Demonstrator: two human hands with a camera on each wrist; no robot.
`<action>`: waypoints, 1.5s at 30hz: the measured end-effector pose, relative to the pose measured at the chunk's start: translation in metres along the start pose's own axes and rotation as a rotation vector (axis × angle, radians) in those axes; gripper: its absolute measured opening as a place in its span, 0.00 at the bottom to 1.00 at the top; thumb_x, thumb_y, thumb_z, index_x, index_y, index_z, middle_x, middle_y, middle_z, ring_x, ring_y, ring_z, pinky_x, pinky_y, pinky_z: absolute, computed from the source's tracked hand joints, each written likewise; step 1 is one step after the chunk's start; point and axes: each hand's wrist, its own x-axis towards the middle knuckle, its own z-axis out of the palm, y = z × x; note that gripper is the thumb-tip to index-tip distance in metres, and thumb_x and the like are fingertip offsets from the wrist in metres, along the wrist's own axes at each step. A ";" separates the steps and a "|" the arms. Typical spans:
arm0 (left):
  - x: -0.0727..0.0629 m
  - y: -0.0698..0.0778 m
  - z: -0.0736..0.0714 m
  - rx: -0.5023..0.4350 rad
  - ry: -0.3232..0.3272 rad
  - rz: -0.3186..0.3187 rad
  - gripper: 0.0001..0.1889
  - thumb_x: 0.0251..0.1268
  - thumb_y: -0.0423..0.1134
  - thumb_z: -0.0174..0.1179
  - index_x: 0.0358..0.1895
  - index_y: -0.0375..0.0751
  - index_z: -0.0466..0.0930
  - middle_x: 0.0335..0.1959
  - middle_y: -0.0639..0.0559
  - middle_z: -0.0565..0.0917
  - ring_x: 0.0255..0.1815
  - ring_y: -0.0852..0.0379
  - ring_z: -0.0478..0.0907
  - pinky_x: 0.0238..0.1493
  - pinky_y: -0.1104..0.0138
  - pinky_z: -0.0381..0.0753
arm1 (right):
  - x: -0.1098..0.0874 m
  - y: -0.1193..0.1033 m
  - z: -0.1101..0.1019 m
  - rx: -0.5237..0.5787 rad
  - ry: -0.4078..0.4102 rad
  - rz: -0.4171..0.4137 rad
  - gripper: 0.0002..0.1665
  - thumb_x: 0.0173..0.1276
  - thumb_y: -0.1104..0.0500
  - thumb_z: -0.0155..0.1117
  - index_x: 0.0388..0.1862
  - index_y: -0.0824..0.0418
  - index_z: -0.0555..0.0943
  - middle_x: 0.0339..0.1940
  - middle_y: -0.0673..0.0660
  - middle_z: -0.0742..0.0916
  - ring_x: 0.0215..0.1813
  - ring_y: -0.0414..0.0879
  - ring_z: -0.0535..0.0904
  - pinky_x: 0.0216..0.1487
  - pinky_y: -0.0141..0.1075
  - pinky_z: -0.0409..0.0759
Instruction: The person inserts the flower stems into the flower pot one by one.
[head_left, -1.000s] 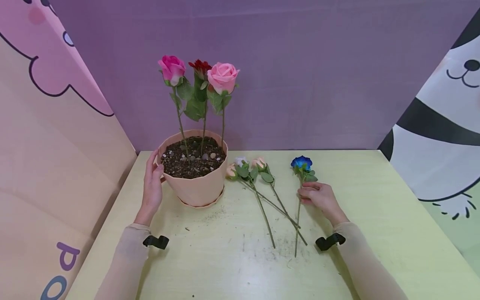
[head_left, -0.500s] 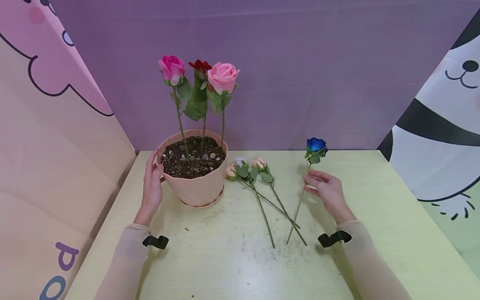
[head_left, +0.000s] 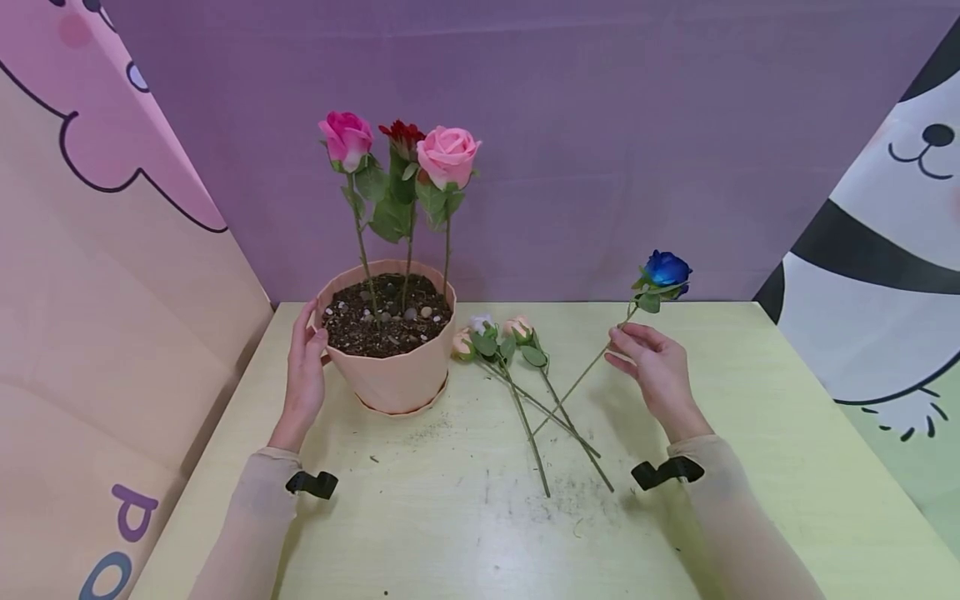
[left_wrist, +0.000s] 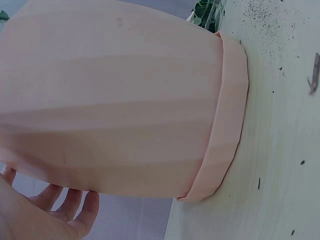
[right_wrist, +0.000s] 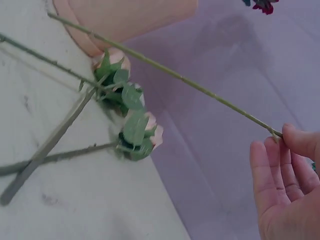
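My left hand [head_left: 305, 375] rests against the left side of a pink flowerpot [head_left: 393, 379]. In the left wrist view, its fingertips [left_wrist: 91, 200] touch the pot's wall. Dark soil with pebbles fills the pot, and three artificial flowers stand in it: a magenta rose [head_left: 347, 140], a red flower [head_left: 402, 137] and a pink rose [head_left: 448, 157]. My right hand [head_left: 656, 375] pinches the stem of a blue rose [head_left: 667, 271] between thumb and fingertips. The bloom tilts up to the right; the stem [right_wrist: 180, 77] slants down left, above the loose flowers.
Loose pale roses lie right of the pot, including a peach rose [head_left: 519, 328] and a whitish rose [head_left: 482, 323], their stems crossing. Soil crumbs dot the table [head_left: 420, 517]. A purple backdrop [head_left: 600, 150] stands behind, with printed panels at both sides.
My right hand has lifted the blue rose off the table and shifted slightly right. Its bloom has risen right while the stem's lower end swung left. The left hand stays on the pot.
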 end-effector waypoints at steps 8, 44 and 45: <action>0.001 0.001 0.000 0.000 -0.002 -0.001 0.32 0.86 0.44 0.37 0.89 0.53 0.48 0.87 0.45 0.56 0.82 0.41 0.60 0.78 0.37 0.63 | -0.002 -0.016 0.012 0.073 -0.015 -0.059 0.10 0.69 0.60 0.76 0.47 0.58 0.85 0.41 0.48 0.91 0.41 0.39 0.89 0.47 0.33 0.90; 0.000 0.000 0.000 0.000 -0.008 -0.003 0.32 0.86 0.44 0.37 0.89 0.53 0.48 0.87 0.45 0.56 0.82 0.40 0.62 0.77 0.38 0.64 | -0.013 -0.078 0.113 0.330 0.000 -0.610 0.10 0.72 0.72 0.68 0.43 0.61 0.91 0.38 0.52 0.93 0.39 0.43 0.91 0.41 0.35 0.91; 0.000 0.000 0.000 0.001 -0.008 -0.002 0.32 0.86 0.44 0.37 0.89 0.52 0.48 0.87 0.45 0.55 0.82 0.39 0.61 0.77 0.37 0.64 | -0.012 -0.079 0.116 0.327 -0.004 -0.620 0.10 0.71 0.72 0.69 0.43 0.61 0.91 0.38 0.53 0.93 0.39 0.43 0.91 0.40 0.35 0.91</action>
